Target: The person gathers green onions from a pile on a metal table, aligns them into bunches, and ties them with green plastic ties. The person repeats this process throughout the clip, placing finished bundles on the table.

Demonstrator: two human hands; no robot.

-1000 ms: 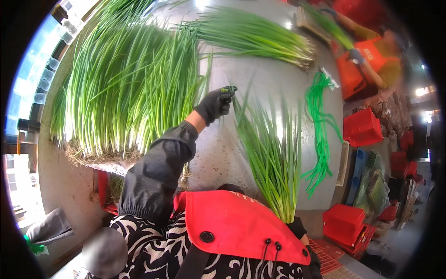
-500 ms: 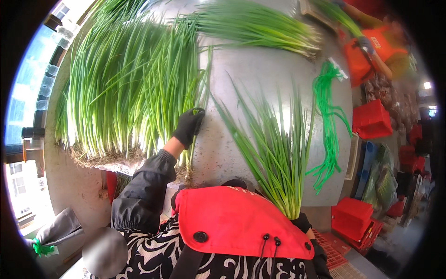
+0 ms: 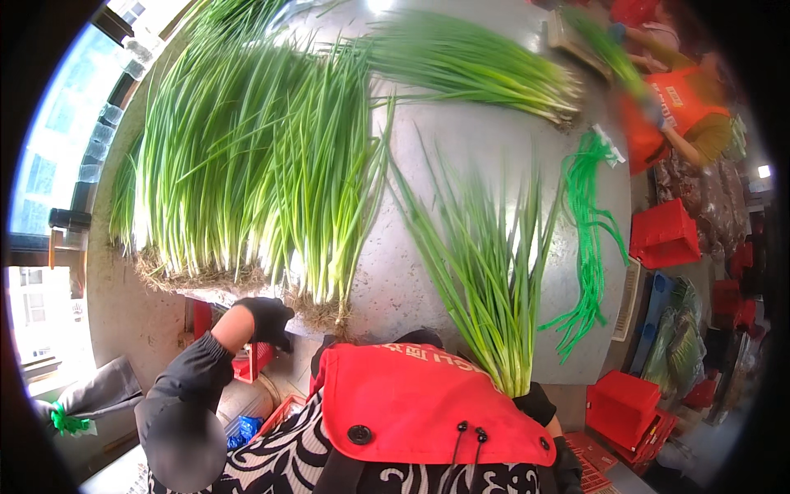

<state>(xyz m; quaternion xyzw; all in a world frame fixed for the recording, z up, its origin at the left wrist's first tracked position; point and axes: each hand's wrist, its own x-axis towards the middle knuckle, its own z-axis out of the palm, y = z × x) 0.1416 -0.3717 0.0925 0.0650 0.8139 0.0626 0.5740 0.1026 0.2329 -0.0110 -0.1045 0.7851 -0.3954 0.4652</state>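
My right hand (image 3: 536, 403), in a black glove, is closed around the lower ends of a bunch of spring onions (image 3: 490, 296). Its green leaves fan out over the grey metal table (image 3: 403, 272); the fingers are mostly hidden. My left hand (image 3: 271, 323), also gloved in black, hangs past the table's near edge, just below the roots of a large pile of spring onions (image 3: 247, 165). Its fingers bend loosely downward, with nothing visible in them. The pile lies with its muddy roots toward me.
Farther back lies another batch of spring onions (image 3: 485, 66). Green ties (image 3: 588, 239) are spread at the table's right. Red crates (image 3: 665, 233) stand beyond that side. At the far right a co-worker in an orange vest (image 3: 683, 103) holds spring onions.
My left hand has drawn back from the right side of the pile to below its roots, past the table edge. The right hand keeps its bunch. The view has shifted slightly.
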